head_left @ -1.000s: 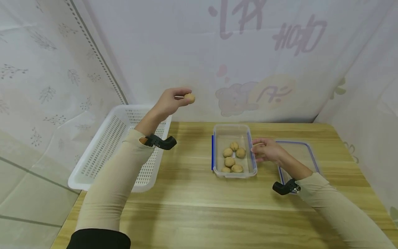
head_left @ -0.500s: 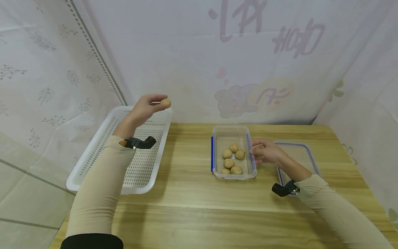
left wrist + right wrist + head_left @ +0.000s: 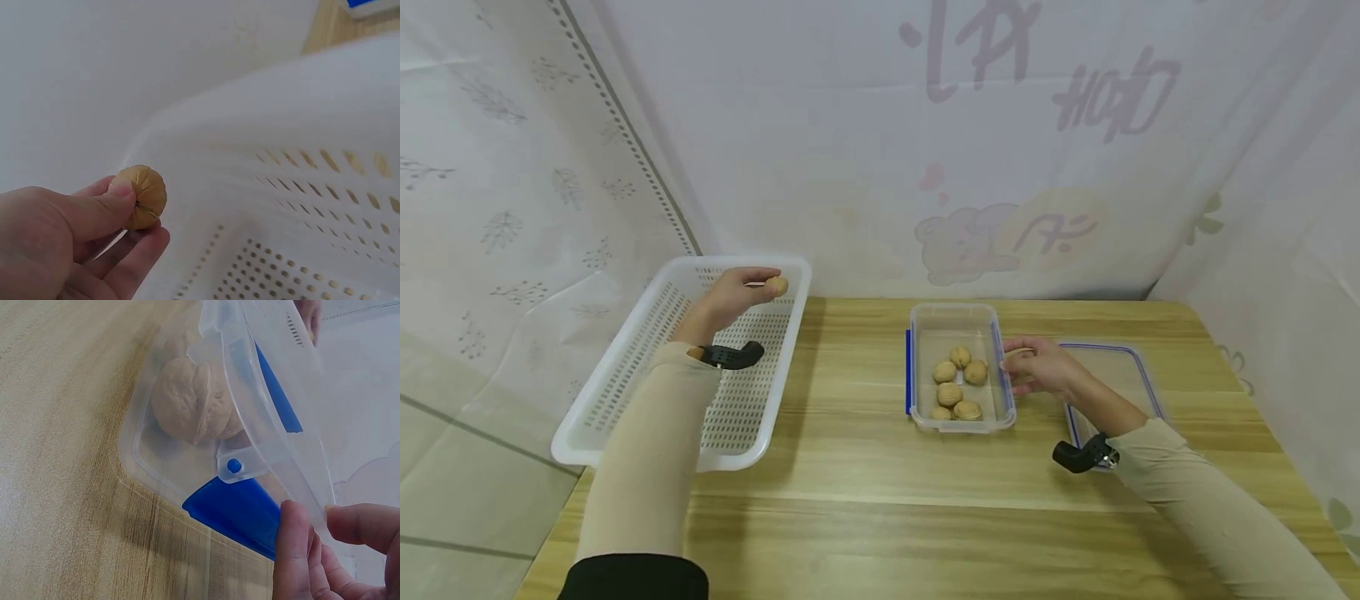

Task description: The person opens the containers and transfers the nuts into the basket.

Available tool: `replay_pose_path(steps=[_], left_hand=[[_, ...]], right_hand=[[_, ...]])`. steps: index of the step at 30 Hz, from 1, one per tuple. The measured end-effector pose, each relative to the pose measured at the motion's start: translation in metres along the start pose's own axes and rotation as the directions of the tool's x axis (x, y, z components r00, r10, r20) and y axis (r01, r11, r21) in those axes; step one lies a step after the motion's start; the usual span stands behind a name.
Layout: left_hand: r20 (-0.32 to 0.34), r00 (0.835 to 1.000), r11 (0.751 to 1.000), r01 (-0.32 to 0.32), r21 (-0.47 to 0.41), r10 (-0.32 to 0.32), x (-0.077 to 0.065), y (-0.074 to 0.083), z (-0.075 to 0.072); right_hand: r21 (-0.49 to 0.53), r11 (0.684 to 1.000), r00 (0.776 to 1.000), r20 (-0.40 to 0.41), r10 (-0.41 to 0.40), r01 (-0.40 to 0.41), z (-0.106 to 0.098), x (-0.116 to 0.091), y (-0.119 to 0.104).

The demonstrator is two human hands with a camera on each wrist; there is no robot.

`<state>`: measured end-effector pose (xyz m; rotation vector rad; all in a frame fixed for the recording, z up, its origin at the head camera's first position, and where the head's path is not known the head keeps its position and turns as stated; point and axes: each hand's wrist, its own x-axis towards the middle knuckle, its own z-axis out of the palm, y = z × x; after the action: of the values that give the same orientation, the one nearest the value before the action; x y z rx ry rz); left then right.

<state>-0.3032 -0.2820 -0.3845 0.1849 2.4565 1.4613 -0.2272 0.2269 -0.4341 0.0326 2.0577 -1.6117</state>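
Observation:
My left hand (image 3: 733, 298) pinches a walnut (image 3: 777, 286) between thumb and fingers, over the far end of a white perforated plastic basket (image 3: 772, 412). In the left wrist view, the walnut (image 3: 147, 195) shows its ridged, tan shell close to the basket wall (image 3: 206, 134). Several more walnuts (image 3: 949, 394) lie inside a clear plastic storage box (image 3: 962, 317) with blue side clips. My right hand (image 3: 1045, 367) holds this box by its right side. The right wrist view has its thumb at the rim and its fingers beside the lowered blue clip (image 3: 234, 509).
A clear lid with a blue seal (image 3: 1108, 367) lies flat on the wooden table (image 3: 865, 492), partly under the right forearm. Pale printed curtains (image 3: 850, 125) hang behind the table and at both sides. Black wrist cameras (image 3: 737, 356) sit on both forearms.
My left hand has carried the walnut leftward and down, from beside the basket to over its far end. My right hand stays on the box, and the walnuts in the box look the same.

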Motion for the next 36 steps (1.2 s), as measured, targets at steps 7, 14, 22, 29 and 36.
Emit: replay_pose_path(steps=[7,14,22,29,36], left_hand=[[0.02,0.998,0.996,0.059,0.064,-0.06,0.002,-0.02,0.009],[-0.024,0.995,0.989,0.097,0.109,-0.095,0.004,-0.034,0.015],[-0.055,0.994,0.984,0.098,0.149,-0.091,0.012,-0.046,0.022],[-0.052,0.994,0.985,0.104,0.137,-0.097,0.014,-0.049,0.027],[-0.041,0.994,0.984,0.103,0.143,-0.098,0.013,-0.047,0.028]], right_hand=[[0.001,1.0,1.0,-0.008,0.002,-0.002,0.001,0.0,0.0],[-0.005,1.0,1.0,-0.001,-0.001,0.001,0.0,0.003,0.002],[0.005,1.0,1.0,0.003,-0.001,0.001,-0.001,0.001,0.001],[0.014,1.0,1.0,0.005,0.0,0.0,-0.001,0.001,0.002],[0.019,1.0,1.0,0.002,0.005,-0.005,-0.001,0.0,0.001]])
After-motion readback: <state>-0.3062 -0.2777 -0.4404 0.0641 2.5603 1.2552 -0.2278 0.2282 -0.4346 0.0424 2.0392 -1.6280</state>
